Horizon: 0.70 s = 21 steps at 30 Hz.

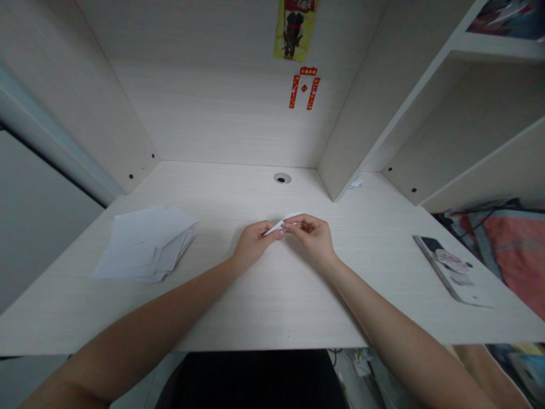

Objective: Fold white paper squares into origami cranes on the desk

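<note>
A pale worktop (264, 318) fills the head view, backed by a panel (213, 113) bearing red strips (294, 92) and a yellow picture (294, 31). Over the middle of the worktop, the left hand (254, 241) pinches a white piece of paper (275, 228) between thumb and fingers; the right hand (313, 236) grips its other end, fingertips close to the left thumb. Loose white sheets (136, 244) lie piled to the left, well apart from both hands. A phone (451, 270) rests far right, near reddish fabric (522, 244).
</note>
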### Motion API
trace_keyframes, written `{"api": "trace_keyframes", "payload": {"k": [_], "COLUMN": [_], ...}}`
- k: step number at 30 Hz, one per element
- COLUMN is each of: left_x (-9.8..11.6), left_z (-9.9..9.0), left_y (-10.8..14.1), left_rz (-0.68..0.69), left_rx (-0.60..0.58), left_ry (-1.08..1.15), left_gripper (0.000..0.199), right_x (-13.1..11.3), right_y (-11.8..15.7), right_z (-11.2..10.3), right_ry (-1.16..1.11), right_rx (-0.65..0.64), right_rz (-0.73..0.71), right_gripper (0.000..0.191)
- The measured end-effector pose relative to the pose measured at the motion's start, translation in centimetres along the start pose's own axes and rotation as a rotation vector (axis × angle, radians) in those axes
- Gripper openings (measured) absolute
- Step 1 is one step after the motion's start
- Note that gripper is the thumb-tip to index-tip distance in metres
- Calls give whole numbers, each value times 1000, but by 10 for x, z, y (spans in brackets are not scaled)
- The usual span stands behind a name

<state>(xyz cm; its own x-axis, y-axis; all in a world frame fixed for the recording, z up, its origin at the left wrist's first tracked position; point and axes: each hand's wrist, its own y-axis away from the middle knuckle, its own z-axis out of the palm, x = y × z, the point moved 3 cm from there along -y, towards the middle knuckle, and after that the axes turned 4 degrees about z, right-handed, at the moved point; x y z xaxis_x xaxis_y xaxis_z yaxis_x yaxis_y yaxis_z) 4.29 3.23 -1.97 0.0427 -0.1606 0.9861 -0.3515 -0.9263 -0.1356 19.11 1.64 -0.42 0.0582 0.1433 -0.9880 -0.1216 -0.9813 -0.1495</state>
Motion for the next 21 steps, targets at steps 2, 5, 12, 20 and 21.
{"api": "trace_keyframes", "payload": {"k": [2, 5, 12, 20, 21], "left_x": [1, 2, -1, -3, -3], "left_z": [0, -1, 0, 2, 2], "left_y": [0, 1, 2, 1, 1], "left_rz": [-1, -8, -63, -74, -76], "left_rx": [-3, 2, -8, -36, -37], "left_ry": [6, 5, 37, 110, 112], "left_gripper": [28, 29, 32, 32, 32], "right_x": [-1, -2, -3, -1, 0], "right_y": [1, 1, 0, -3, -4], "right_z": [0, 0, -1, -4, -5], "right_ry": [7, 10, 40, 56, 59], "right_rx": [4, 8, 25, 33, 25], "right_rz": [-1, 0, -6, -22, -24], "right_gripper": [22, 21, 20, 19, 18]}}
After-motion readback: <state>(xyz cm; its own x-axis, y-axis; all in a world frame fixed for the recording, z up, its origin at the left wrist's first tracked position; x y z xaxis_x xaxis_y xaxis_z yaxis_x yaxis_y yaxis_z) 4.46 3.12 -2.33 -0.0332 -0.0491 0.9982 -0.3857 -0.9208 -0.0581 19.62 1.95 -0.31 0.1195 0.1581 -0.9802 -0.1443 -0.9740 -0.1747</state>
